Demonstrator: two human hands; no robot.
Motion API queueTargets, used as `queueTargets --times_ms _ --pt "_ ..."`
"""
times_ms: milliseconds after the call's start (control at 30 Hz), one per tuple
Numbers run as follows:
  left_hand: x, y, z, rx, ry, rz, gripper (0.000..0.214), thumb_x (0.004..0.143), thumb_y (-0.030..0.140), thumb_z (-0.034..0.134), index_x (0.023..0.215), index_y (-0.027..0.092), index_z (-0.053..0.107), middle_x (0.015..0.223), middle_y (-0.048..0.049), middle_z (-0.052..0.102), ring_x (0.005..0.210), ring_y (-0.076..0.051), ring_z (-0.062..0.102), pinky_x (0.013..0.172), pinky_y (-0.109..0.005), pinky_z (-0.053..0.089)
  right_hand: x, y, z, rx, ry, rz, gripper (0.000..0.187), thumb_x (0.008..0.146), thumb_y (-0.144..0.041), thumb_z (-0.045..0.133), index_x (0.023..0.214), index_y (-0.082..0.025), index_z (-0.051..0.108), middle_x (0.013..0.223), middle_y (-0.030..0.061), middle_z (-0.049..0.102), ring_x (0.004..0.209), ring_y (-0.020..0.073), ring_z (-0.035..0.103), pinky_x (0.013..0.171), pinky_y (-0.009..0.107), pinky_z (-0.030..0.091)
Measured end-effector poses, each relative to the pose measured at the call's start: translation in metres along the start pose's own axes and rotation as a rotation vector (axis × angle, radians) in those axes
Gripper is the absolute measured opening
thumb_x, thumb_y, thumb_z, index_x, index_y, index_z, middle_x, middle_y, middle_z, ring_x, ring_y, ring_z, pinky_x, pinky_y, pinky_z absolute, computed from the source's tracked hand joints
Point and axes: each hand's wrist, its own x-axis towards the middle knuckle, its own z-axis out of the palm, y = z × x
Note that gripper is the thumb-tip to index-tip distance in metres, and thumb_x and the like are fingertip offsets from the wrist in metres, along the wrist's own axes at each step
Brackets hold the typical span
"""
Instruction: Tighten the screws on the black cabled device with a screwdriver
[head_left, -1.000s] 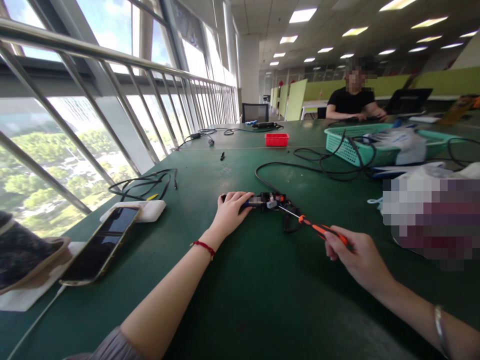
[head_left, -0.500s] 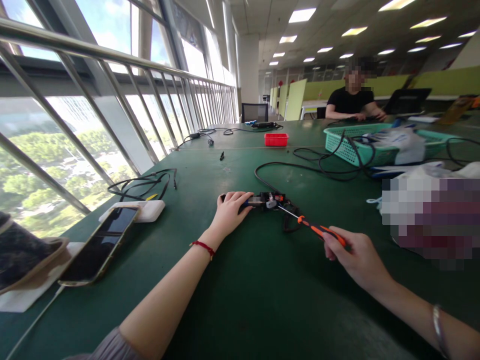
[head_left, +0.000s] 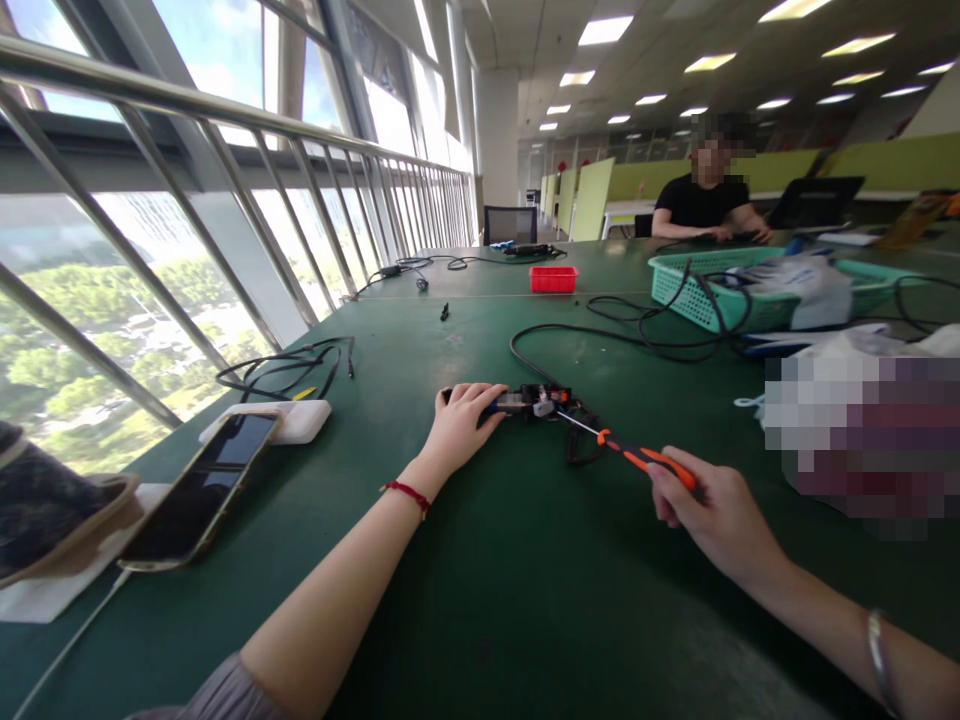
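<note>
Left hand: it covers the left end of the dark device.
Device, middle of the frame: its parts are too small to tell apart; whether the tip of the screwdriver touches one, I cannot tell.
Right hand: it hides the end of the handle; the forearm is cut by the right edge, at lower right.
Grey sleeve: cut by the bottom edge.
White bag, right: coarse squares hide much of it, and the edge cuts it.
Person, upper right: head blurred by squares, legs hidden.
Patterned object, left: cut by the left edge.
</note>
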Motion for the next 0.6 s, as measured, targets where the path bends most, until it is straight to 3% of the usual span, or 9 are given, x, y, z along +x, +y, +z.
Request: queueTargets --times_ms 167,333,467,600 --pt "0.0003 0.0006 -0.0001 -0.001 0.0 -0.008 0.036 0.092 0.034 0.049 0.127 0.029 0.051 0.126 -0.0045 0.059 0.118 -0.026 0.047 0.101 -0.051 0.031 0.0017 0.0058 -0.0005 0.026 0.048 0.022 0.049 0.093 -0.054 0.031 0.057 -0.024 0.043 0.042 -0.0032 0.045 0.039 0.0119 0.044 0.044 0.025 0.037" --pt "-0.0003 0.0003 -0.0008 -0.001 0.004 -0.001 0.035 0.092 0.033 0.049 0.127 0.028 0.052 0.125 -0.0044 0.06 0.117 -0.026 0.048 0.101 -0.052 0.031 0.0007 0.0005 0.0007 0.053 0.018 0.016 0.028 0.089 -0.047 0.042 0.072 -0.024 0.044 0.048 -0.0072 0.041 0.038 0.0105 0.039 0.04 0.024 0.031" --pt "-0.0006 -0.0003 -0.001 0.001 0.015 0.001 0.035 0.092 0.033 0.05 0.127 0.029 0.052 0.125 -0.0043 0.06 0.117 -0.026 0.048 0.101 -0.053 0.032 -0.001 -0.003 0.002 0.065 0.063 -0.008 0.017 0.084 -0.039 0.051 0.086 -0.023 0.046 0.055 -0.007 0.047 0.044 0.011 0.046 0.044 0.023 0.037" --pt "-0.0005 -0.0008 0.0006 -0.002 0.021 0.007 0.035 0.092 0.033 0.049 0.127 0.029 0.052 0.124 -0.0044 0.06 0.117 -0.026 0.048 0.103 -0.055 0.031 -0.001 -0.0009 0.0015 0.037 0.039 -0.005 0.024 0.086 -0.044 0.048 0.074 -0.023 0.047 0.05 -0.0061 0.047 0.042 0.0109 0.045 0.044 0.024 0.036"
